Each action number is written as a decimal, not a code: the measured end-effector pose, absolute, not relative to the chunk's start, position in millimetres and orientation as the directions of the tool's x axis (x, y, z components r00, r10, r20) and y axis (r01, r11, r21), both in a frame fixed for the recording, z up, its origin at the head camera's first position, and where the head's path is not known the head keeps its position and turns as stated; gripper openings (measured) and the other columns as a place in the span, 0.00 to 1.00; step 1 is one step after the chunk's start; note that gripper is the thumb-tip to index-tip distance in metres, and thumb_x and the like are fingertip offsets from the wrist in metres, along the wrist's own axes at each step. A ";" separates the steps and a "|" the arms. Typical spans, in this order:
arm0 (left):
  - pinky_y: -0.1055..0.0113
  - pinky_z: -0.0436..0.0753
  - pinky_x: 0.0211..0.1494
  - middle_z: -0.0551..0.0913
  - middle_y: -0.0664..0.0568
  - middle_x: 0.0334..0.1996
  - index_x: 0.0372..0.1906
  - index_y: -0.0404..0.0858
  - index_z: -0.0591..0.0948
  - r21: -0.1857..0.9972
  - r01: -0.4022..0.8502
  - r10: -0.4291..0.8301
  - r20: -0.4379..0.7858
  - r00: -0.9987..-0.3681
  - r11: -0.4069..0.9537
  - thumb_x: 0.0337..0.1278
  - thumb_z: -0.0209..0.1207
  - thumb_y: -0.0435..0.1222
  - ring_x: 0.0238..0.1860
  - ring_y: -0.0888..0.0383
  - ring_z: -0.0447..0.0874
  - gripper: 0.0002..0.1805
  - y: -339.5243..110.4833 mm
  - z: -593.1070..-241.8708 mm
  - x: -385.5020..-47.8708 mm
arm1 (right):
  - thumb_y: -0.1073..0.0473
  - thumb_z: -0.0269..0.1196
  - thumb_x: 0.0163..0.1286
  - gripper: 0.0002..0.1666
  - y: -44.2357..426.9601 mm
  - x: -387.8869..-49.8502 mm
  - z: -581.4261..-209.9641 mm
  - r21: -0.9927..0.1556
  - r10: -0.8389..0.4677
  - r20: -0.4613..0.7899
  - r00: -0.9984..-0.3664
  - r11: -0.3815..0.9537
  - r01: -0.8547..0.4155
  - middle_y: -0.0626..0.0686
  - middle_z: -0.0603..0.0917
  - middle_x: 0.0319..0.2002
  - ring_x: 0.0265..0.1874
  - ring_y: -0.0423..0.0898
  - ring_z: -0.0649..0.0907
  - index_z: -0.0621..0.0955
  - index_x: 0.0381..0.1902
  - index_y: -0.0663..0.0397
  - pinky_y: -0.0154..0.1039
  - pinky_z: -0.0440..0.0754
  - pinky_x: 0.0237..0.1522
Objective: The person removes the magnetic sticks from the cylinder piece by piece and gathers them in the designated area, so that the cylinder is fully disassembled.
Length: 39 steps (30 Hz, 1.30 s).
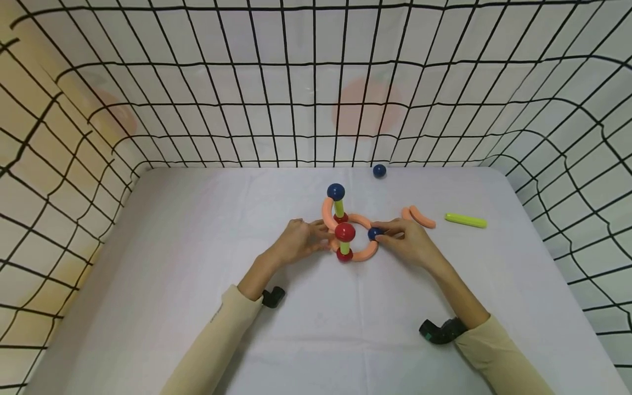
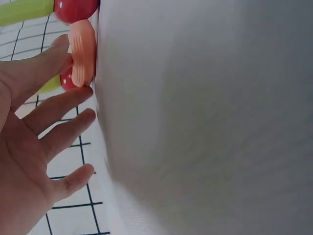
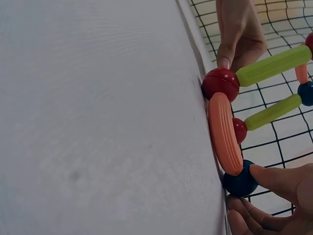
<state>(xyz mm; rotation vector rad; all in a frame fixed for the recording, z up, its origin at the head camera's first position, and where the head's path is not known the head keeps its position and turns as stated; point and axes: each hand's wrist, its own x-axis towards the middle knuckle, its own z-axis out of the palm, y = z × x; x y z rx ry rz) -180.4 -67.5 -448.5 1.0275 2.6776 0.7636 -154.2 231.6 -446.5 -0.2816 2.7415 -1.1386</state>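
Note:
A toy structure of balls and rods stands on the table. Its base is a ring of orange curved rods (image 1: 366, 252) joined by red balls (image 1: 344, 255) and a blue ball (image 1: 374, 233). Two yellow-green rods (image 3: 276, 64) rise from it, topped by a red ball (image 1: 345, 232) and a blue ball (image 1: 336, 192); another orange curved rod (image 1: 328, 213) is up by these tops. At the ring's left side, my left hand (image 1: 302, 240) holds an orange curved rod (image 2: 83, 54) between thumb and forefinger, other fingers spread. My right hand (image 1: 408, 241) pinches the ring's blue ball (image 3: 240, 179) on the right.
A loose blue ball (image 1: 379, 170) lies near the table's back edge. Two loose orange curved rods (image 1: 422, 217) and a yellow-green straight rod (image 1: 466, 220) lie right of the structure. Black wire grid (image 1: 299, 82) encloses the white table (image 1: 197, 230) at the back and sides.

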 end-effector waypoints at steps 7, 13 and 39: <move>0.32 0.65 0.76 0.78 0.43 0.69 0.63 0.43 0.85 0.503 0.536 0.634 -0.031 -0.773 0.678 0.66 0.68 0.42 0.77 0.47 0.70 0.22 -64.8 -444.4 -163.8 | 0.59 0.64 0.76 0.21 229.8 -163.5 -446.5 -0.729 -0.270 -0.089 -0.959 0.673 -0.122 0.57 0.88 0.56 0.50 0.53 0.83 0.84 0.64 0.50 0.41 0.81 0.49; 0.32 0.68 0.74 0.77 0.41 0.70 0.65 0.43 0.83 0.493 0.506 0.601 -0.044 -0.798 0.708 0.67 0.68 0.43 0.76 0.44 0.71 0.24 -61.6 -441.5 -149.9 | 0.58 0.63 0.77 0.21 228.2 -168.3 -447.2 -0.742 -0.264 -0.121 -0.957 0.665 -0.089 0.57 0.85 0.58 0.51 0.53 0.82 0.83 0.65 0.48 0.40 0.80 0.50; 0.48 0.76 0.75 0.71 0.41 0.76 0.75 0.32 0.71 0.262 0.733 0.488 0.602 -0.633 0.628 0.55 0.75 0.35 0.77 0.47 0.69 0.42 -65.7 -407.9 -128.1 | 0.70 0.74 0.61 0.37 199.2 -127.5 -403.0 -0.712 -0.478 0.428 -0.767 0.343 -0.612 0.51 0.85 0.60 0.48 0.38 0.82 0.80 0.69 0.48 0.34 0.84 0.43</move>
